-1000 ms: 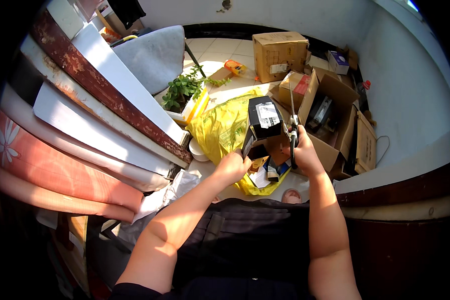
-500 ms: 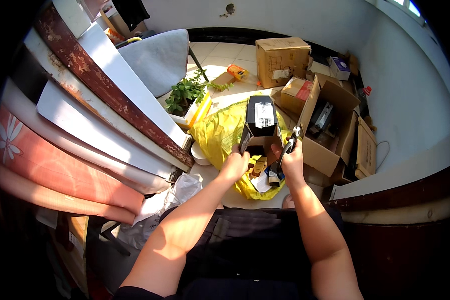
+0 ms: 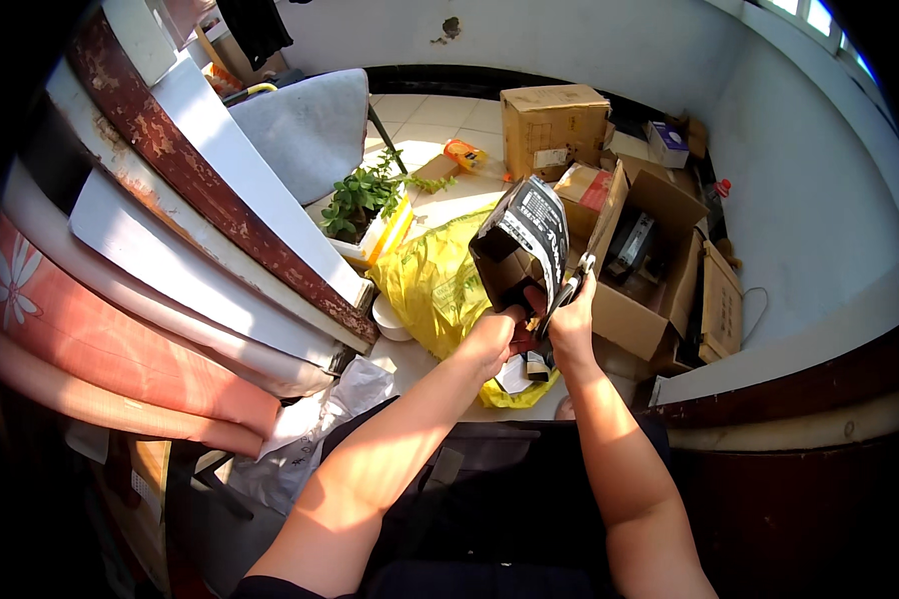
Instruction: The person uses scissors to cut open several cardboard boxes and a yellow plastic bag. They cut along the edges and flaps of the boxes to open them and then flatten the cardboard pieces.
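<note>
A black cardboard box [image 3: 544, 222] with white print is tilted in front of me, its open end facing me and showing the bare brown inside. My left hand [image 3: 496, 337] grips the lower edge of this box with closed fingers. My right hand [image 3: 571, 324] is wrapped round a pair of scissors [image 3: 566, 292] with dark handles, held against the right side of the box's open end. Beneath both hands lies a yellow plastic bag [image 3: 435, 285], with cardboard scraps [image 3: 514, 374] on its near part.
An open carton [image 3: 634, 309] with dark items inside stands at right, a closed carton [image 3: 554, 130] behind. A potted plant [image 3: 360, 205], a grey chair [image 3: 305, 130] and an orange-labelled bottle [image 3: 469, 157] sit beyond the bag. Leaning boards [image 3: 220, 190] line the left; a wall [image 3: 809, 170] bounds the right.
The black box has been turned and tipped, so another printed side and more of its inside show. My left hand has moved right and down, closer to my right hand.
</note>
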The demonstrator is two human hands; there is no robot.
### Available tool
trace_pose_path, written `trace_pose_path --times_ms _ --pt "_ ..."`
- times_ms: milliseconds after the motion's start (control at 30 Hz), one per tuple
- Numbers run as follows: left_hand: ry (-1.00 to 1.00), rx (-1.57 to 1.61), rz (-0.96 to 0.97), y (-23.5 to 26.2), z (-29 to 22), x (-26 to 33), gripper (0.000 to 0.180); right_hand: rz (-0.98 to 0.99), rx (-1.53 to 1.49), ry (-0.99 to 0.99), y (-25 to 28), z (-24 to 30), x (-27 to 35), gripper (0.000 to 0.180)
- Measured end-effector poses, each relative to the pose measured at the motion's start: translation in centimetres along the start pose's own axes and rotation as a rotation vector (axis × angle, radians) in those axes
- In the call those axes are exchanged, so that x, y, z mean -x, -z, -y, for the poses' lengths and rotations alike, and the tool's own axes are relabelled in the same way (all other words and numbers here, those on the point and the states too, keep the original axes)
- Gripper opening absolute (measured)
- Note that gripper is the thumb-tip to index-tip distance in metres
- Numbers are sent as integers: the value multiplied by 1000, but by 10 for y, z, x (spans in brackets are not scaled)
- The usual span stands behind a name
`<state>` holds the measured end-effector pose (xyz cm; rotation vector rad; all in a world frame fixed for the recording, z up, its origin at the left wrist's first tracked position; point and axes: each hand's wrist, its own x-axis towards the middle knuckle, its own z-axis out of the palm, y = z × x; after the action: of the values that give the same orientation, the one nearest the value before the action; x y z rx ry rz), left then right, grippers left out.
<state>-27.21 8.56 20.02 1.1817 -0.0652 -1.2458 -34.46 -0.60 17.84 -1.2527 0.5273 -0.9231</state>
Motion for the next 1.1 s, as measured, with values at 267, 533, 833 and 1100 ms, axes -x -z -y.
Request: trace_pose_path --times_ms 267,533,833,1100 --pt "49 96 -41 -5 21 21 19 174 320 55 18 9 -4 104" --pt "-75 -115 17 3 32 31 23 193 240 -50 25 31 -2 77" --pt "-127 -108 106 -4 36 48 24 380 157 -161 32 46 -8 75" --pt "-245 -167 97 -7 42 53 28 417 8 -171 30 47 -9 71"
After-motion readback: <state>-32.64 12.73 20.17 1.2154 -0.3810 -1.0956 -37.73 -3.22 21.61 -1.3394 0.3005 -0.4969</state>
